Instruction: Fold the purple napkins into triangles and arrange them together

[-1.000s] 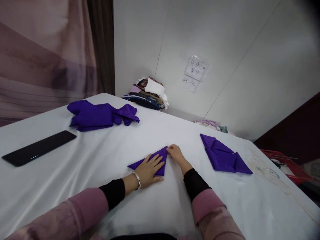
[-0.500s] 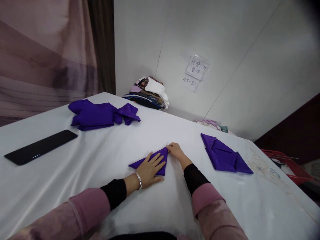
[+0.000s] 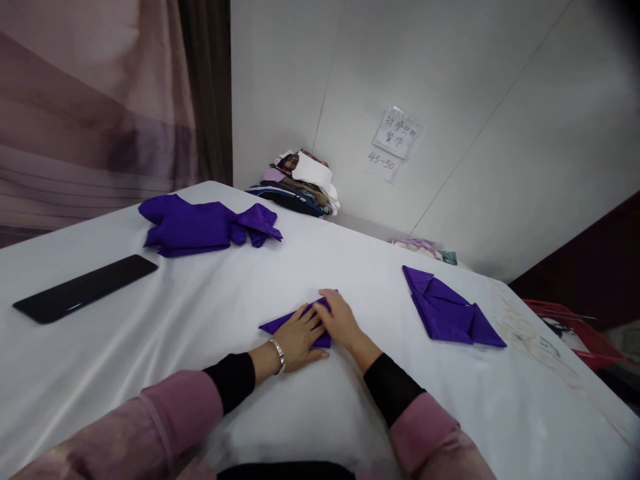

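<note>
A folded purple cloth napkin [image 3: 276, 325] lies on the white-covered table in front of me, partly hidden under both hands. My left hand [image 3: 297, 340] rests flat on it with fingers spread, a silver bracelet at the wrist. Over the napkin's right side lies my right hand [image 3: 341, 320], its fingers stretched out and touching the cloth beside the left fingertips. A second folded purple napkin [image 3: 447, 313], angular with pointed corners, sits farther right. Back left are bunched purple cloths [image 3: 195, 225], one end shaped into folds.
A long black flat panel [image 3: 85, 289] lies at the left of the white tablecloth [image 3: 210, 287]. Stacked clothes [image 3: 300, 183] stand behind the table's far edge, below a handwritten sign [image 3: 395, 133] on the wall. A red basket [image 3: 575, 333] is beyond the right edge.
My right hand has moved from pinching the napkin's upper right corner to lying over its right part, close to my left hand. The left hand stays pressed on the cloth.
</note>
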Motion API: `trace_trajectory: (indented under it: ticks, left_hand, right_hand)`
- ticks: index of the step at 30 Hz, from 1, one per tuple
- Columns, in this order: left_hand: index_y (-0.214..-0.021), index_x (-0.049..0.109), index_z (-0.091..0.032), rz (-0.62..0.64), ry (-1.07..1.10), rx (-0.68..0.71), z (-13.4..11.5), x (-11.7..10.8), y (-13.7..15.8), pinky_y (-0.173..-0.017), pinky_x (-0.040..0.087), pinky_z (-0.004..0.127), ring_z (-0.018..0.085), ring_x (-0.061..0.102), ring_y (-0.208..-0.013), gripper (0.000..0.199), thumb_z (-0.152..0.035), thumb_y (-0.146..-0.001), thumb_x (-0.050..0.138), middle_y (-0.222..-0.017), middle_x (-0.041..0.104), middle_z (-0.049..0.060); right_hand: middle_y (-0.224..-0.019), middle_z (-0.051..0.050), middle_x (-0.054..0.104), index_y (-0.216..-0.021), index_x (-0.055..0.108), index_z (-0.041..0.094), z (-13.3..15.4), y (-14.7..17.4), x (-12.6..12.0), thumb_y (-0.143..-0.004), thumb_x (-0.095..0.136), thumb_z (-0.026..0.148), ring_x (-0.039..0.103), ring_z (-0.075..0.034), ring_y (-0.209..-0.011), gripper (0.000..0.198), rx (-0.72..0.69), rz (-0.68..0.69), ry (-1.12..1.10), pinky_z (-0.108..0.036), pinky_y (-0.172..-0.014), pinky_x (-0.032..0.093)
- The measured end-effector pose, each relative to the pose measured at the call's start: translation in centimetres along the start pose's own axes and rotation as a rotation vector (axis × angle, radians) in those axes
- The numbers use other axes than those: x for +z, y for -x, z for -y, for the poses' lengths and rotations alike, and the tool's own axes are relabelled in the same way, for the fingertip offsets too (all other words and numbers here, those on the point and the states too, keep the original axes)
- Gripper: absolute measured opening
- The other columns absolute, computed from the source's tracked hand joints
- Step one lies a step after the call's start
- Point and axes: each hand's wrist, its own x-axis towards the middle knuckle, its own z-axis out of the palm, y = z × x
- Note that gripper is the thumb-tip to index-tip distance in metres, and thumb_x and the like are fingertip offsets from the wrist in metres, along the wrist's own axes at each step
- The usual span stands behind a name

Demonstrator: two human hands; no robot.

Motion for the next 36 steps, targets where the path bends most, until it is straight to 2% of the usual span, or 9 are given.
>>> trace_trajectory:
  ticks: [1,3,5,7,11,17,24,31,36]
  left_hand:
    - [-0.138,0.033,-0.022,-0.028,0.004,0.010,0.0,0.1,0.0,-0.110,0.011,0.049,0.029,0.023,-0.135,0.069,-0.062,-0.082,0.037,-0.144,0.035,0.010]
    - [-0.140,0.028,-0.024,-0.071,0.009,0.031,0.2,0.3,0.0,-0.109,0.013,0.048,0.028,0.022,-0.135,0.071,-0.061,-0.081,0.040,-0.147,0.029,0.008]
    - [-0.140,0.028,-0.024,-0.068,0.014,0.036,0.3,0.4,0.1,-0.109,0.013,0.048,0.028,0.024,-0.135,0.072,-0.062,-0.081,0.041,-0.147,0.030,0.009]
    - [-0.138,0.033,-0.022,-0.040,0.022,0.024,0.3,0.4,0.1,-0.110,0.011,0.048,0.028,0.028,-0.133,0.069,-0.061,-0.082,0.040,-0.142,0.039,0.009]
    - [-0.134,0.039,-0.020,-0.001,0.032,-0.011,-0.1,0.2,0.2,-0.110,0.011,0.049,0.028,0.029,-0.132,0.065,-0.061,-0.083,0.039,-0.137,0.045,0.010]
    - [-0.138,0.032,-0.016,0.045,0.046,-0.070,-0.6,-0.2,0.5,-0.111,0.009,0.047,0.029,0.019,-0.136,0.074,-0.063,-0.081,0.039,-0.142,0.039,0.012]
    - [-0.138,0.028,-0.009,0.026,-0.041,-0.301,-0.2,-1.1,4.8,-0.110,0.014,0.045,0.029,0.018,-0.137,0.086,-0.071,-0.079,0.029,-0.147,0.025,0.017]
    - [-0.137,0.032,-0.013,0.024,-0.109,-0.441,0.9,-2.3,9.4,-0.109,0.019,0.043,0.025,0.026,-0.134,0.079,-0.068,-0.081,0.029,-0.145,0.032,0.014]
    - [-0.131,0.043,-0.018,-0.030,-0.131,-0.517,0.9,-2.9,8.5,-0.108,0.021,0.049,0.026,0.032,-0.132,0.065,-0.062,-0.085,0.028,-0.138,0.044,0.011]
  right_hand:
    - [-0.134,-0.011,0.046,-0.130,0.044,0.017,0.6,0.4,0.2,-0.089,0.043,0.040,0.037,-0.020,-0.126,0.047,-0.103,0.082,-0.007,-0.037,-0.105,0.027]
    - [-0.146,-0.012,0.030,-0.138,0.033,0.016,1.2,0.6,0.4,-0.089,0.041,0.047,0.020,-0.023,-0.136,0.059,-0.178,0.247,0.011,-0.043,-0.110,0.015]
    - [-0.149,-0.013,0.021,-0.142,0.025,0.013,1.2,0.3,0.4,-0.090,0.037,0.050,0.011,-0.023,-0.138,0.064,-0.148,0.351,0.038,-0.045,-0.111,0.008]
    - [-0.149,-0.013,0.018,-0.143,0.022,0.012,0.7,-0.1,0.5,-0.091,0.031,0.050,0.009,-0.023,-0.138,0.064,-0.109,0.397,0.049,-0.045,-0.111,0.006]
    - [-0.150,-0.012,0.016,-0.143,0.020,0.013,-0.5,-0.4,0.9,-0.093,0.024,0.050,0.008,-0.020,-0.138,0.062,-0.069,0.404,0.029,-0.043,-0.111,0.006]
    - [-0.150,-0.008,0.018,-0.144,0.016,0.020,-1.3,-0.1,1.6,-0.093,0.025,0.049,0.010,-0.019,-0.138,0.060,-0.087,0.374,0.014,-0.044,-0.111,0.008]
    - [-0.149,-0.009,0.021,-0.144,0.020,0.019,-1.3,0.1,2.0,-0.091,0.031,0.052,0.012,-0.021,-0.138,0.063,-0.115,0.353,0.116,-0.044,-0.110,0.010]
    - [-0.149,-0.009,0.020,-0.142,0.026,0.018,-0.7,0.0,1.6,-0.091,0.029,0.055,0.012,-0.021,-0.138,0.063,-0.123,0.379,0.144,-0.043,-0.110,0.009]
    - [-0.149,-0.010,0.021,-0.141,0.029,0.016,-0.5,-0.2,1.5,-0.090,0.032,0.055,0.013,-0.022,-0.138,0.064,-0.128,0.368,0.135,-0.043,-0.110,0.009]
